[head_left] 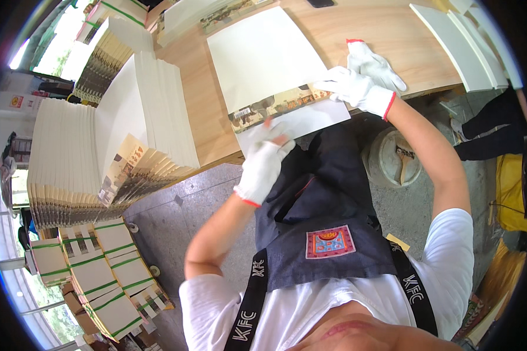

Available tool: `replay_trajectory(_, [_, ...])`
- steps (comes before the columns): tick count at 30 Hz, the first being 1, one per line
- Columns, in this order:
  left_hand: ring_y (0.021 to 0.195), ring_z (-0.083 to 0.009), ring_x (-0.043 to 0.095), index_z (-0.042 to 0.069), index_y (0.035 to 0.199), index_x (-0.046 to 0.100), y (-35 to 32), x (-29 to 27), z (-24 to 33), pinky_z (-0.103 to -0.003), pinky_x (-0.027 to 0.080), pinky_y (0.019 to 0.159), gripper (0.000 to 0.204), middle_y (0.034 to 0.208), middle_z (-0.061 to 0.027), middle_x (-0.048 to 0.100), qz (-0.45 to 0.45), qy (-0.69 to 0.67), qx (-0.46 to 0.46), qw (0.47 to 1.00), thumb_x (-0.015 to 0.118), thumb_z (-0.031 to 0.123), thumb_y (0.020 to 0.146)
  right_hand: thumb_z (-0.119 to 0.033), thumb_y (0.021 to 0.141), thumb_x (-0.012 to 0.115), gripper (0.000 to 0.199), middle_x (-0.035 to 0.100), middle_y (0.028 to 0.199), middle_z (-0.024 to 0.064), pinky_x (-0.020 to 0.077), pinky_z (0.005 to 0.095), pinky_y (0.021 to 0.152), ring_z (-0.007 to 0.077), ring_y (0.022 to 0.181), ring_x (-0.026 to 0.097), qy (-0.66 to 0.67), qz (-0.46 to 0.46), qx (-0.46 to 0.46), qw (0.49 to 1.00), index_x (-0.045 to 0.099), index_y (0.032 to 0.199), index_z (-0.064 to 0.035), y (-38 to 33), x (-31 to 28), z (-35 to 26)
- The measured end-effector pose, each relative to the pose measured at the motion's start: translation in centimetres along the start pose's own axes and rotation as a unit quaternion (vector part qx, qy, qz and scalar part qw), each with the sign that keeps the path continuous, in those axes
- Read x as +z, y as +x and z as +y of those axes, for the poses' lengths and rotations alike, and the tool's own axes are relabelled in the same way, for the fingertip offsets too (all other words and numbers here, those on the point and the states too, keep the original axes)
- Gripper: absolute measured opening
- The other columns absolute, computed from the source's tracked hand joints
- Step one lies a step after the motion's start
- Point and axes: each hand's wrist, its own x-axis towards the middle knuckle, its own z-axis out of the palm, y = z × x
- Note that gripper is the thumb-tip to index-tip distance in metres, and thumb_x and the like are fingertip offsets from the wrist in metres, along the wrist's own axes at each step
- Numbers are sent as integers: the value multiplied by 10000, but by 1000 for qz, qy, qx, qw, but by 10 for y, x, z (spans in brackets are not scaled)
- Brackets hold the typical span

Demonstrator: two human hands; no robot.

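Observation:
A large white sheet (263, 52) with a brown, picture-printed band (275, 106) near its close edge lies on the wooden table. My right hand (357, 90), in a white glove with a red cuff, rests at the right end of that band, fingers stretched out. My left hand (263, 167), also gloved but with bare fingertips showing, is at the sheet's near edge on the left. Motion smears its fingers, so whether they grip the paper is unclear. Just beyond my right hand lies a loose white glove (376, 65).
Tall stacks of similar printed sheets (117, 123) stand on the left. Strapped bundles (102, 275) sit on a pallet below. White boards (454, 47) lie at the table's right end. Under it is a round bucket (386, 167) with a brush (404, 164). Another person's dark-clothed leg (492, 131) shows at right.

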Motion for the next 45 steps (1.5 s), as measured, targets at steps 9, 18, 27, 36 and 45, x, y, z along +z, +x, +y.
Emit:
replay_trajectory(9, [1242, -343, 482, 48, 1139, 496, 52, -13, 0, -565, 410, 1104, 179, 1223, -156, 505, 173, -363, 3, 916, 499, 168, 1006, -94, 935, 597, 421, 522, 1412, 101, 406, 394, 1093, 289, 1258, 482, 84, 0, -2, 996, 581, 1354, -134, -10, -11, 5])
replay_trajectory(18, [1039, -288, 627, 40, 1038, 558, 89, -34, 35, -445, 590, 930, 140, 1085, -126, 602, 199, -372, -32, 906, 561, 156, 962, -410, 1004, 535, 482, 650, 1298, 63, 501, 316, 941, 163, 1108, 641, 470, 81, 409, 778, 588, 1354, -82, 79, -65, 1])
replay_trajectory(27, [1020, -295, 656, 47, 1172, 529, 6, -34, 84, -503, 578, 928, 212, 1132, -134, 597, 114, -187, 116, 969, 558, 146, 986, -207, 1040, 520, 419, 622, 1296, 108, 523, 334, 963, 183, 1119, 642, 745, 132, 209, 620, 488, 1396, 12, 94, -19, -11])
replay_trajectory(36, [831, -146, 644, -51, 1308, 558, -118, -155, 176, -267, 545, 715, 499, 1018, -84, 665, 318, 63, 425, 845, 724, 194, 906, -235, 1037, 518, 531, 501, 1454, 206, 365, 341, 1166, 243, 1356, 492, 634, 318, -56, 703, 379, 1462, 49, 230, -12, -127])
replay_trajectory(45, [848, -241, 699, 28, 1112, 703, -126, -341, 183, -354, 514, 792, 390, 956, -172, 738, 490, 471, 235, 695, 606, 374, 960, -754, 806, 578, 732, 706, 1079, 188, 500, 411, 884, 310, 1021, 671, 278, 61, 164, 945, 695, 1019, -63, 316, -36, -252])
